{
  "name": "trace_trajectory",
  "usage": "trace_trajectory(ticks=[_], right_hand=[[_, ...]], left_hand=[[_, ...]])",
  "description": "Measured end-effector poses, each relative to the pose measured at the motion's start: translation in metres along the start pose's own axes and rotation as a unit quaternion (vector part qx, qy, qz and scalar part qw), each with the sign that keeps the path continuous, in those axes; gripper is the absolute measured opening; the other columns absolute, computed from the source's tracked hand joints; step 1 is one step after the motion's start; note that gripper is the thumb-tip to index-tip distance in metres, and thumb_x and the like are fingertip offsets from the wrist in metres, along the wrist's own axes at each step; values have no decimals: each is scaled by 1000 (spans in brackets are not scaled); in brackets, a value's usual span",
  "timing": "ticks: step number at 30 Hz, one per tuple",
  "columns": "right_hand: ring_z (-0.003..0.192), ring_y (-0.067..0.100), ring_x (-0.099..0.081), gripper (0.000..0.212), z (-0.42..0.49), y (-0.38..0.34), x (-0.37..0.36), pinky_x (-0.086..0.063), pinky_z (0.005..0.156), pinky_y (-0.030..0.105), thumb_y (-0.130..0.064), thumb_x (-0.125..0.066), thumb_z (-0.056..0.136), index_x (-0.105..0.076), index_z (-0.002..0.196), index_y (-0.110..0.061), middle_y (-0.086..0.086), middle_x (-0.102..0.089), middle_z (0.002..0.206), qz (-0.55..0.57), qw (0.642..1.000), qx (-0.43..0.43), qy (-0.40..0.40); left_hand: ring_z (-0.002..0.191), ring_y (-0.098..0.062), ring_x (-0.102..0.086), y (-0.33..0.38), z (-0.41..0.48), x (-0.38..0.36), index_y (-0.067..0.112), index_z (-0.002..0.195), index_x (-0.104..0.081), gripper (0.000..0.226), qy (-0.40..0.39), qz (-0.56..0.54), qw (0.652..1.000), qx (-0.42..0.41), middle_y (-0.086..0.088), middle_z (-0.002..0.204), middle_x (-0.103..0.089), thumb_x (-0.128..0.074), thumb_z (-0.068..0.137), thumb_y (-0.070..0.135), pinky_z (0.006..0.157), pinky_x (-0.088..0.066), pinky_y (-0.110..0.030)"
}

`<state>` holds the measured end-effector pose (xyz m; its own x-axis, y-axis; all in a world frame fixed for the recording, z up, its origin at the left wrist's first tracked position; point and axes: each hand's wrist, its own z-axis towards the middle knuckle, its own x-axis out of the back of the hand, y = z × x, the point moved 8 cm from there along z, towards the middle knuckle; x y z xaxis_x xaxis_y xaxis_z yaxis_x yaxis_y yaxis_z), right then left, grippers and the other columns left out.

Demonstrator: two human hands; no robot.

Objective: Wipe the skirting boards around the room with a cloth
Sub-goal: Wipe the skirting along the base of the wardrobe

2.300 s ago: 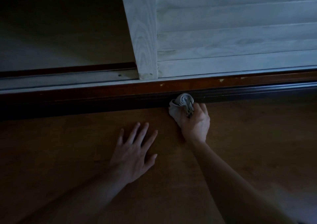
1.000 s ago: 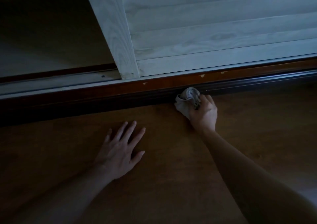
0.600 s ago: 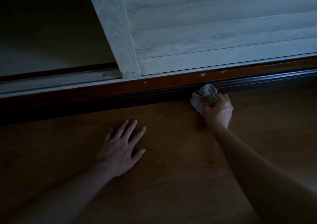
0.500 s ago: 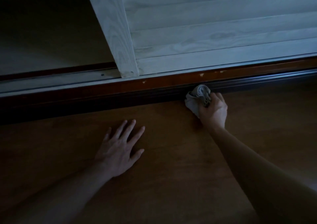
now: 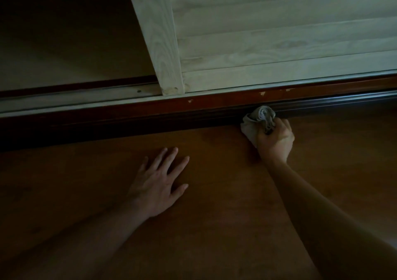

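A dark brown skirting board (image 5: 150,118) runs across the view from left to right, just above the floor. My right hand (image 5: 276,141) grips a bunched grey cloth (image 5: 258,117) and holds it against the board's lower face, right of centre. My left hand (image 5: 160,182) lies flat on the brown wooden floor (image 5: 214,226), fingers spread, well short of the board.
Above the skirting sits a pale sliding-door track (image 5: 75,99). A whitewashed louvred wooden door (image 5: 268,39) stands on it at the upper right. The opening to its left is dark. The scene is dim.
My right hand with the cloth has slid along the skirting, first to the right, then slightly back left. My left hand stays planted on the floor.
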<state>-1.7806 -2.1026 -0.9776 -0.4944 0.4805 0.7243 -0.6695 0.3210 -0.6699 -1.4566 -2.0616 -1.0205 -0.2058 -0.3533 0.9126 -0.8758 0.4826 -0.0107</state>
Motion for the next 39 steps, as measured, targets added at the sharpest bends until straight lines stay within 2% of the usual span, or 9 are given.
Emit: trace_trajectory(ticks=[5, 10, 12, 16, 22, 27, 29, 33, 39], right_hand=[[77, 19, -51, 58, -45, -71, -46, -37, 65, 29, -56, -48, 71, -63, 90, -3, 5, -54, 91, 61, 992, 81, -69], [83, 27, -59, 48, -72, -104, -85, -42, 67, 33, -49, -77, 77, -63, 93, -6, 7, -58, 95, 60, 989, 101, -87], [83, 27, -58, 50, -77, -117, -91, -44, 66, 34, -51, -74, 78, -63, 95, -6, 7, -58, 96, 68, 986, 118, -93], [87, 27, -59, 61, -76, -117, -89, -51, 71, 41, -61, -49, 78, -62, 101, -6, 7, -58, 100, 73, 984, 124, -102], [87, 28, -57, 47, -35, -61, -49, -41, 68, 33, -44, -53, 78, -63, 99, -3, 11, -58, 97, 49, 994, 74, -66], [89, 32, -59, 25, -5, -19, -12, -40, 71, 31, -21, -64, 81, -64, 97, -2, 13, -60, 100, 41, 997, 10, -58], [88, 33, -59, 27, 1, -13, -7, -40, 70, 32, -24, -63, 81, -64, 97, -2, 13, -59, 99, 35, 998, -1, -59], [79, 24, -55, 55, 0, -20, -6, -46, 64, 34, -49, -46, 77, -64, 93, 0, 12, -60, 94, 81, 993, 50, -67], [80, 24, -58, 28, 14, 0, -2, -52, 67, 39, -26, -62, 82, -64, 96, -2, 9, -60, 94, 80, 993, 65, -59]], left_hand=[[152, -19, 20, 0, -1, 3, 48, 152, 19, 71, 20, -26, 999, 2, 10, 164, 26, -18, 95, 72, 123, -5, -55], [154, -21, 8, 0, -2, 6, 45, 156, 5, 72, 49, -34, 998, 6, 7, 167, 10, -21, 94, 72, 123, -7, -53], [153, -22, 5, 0, -2, 7, 45, 156, 1, 71, 57, -30, 998, 4, 5, 167, 5, -20, 94, 71, 123, -8, -53], [153, -25, 0, 1, -2, 7, 44, 157, -3, 72, 63, -32, 997, 10, 3, 168, 0, -16, 92, 71, 121, -12, -56], [153, -26, 1, 13, 8, 13, 51, 153, 11, 70, 26, -39, 998, 31, 5, 166, 14, -16, 93, 75, 122, -13, -53], [154, -22, -1, 69, 26, 28, 48, 155, 6, 71, 29, -74, 997, 24, 6, 167, 13, -22, 95, 72, 124, -10, -49], [154, -20, 0, 92, 33, 32, 46, 156, 3, 70, 41, -79, 996, 30, 6, 167, 11, -22, 96, 71, 124, -9, -48], [153, -20, -7, 129, 49, 34, 44, 156, -6, 67, 63, -72, 995, 21, 5, 168, 3, -22, 96, 68, 124, -9, -47], [153, -19, -5, 143, 61, 34, 44, 156, -10, 67, 73, -72, 994, 41, 6, 168, -1, -15, 93, 66, 124, -10, -49]])
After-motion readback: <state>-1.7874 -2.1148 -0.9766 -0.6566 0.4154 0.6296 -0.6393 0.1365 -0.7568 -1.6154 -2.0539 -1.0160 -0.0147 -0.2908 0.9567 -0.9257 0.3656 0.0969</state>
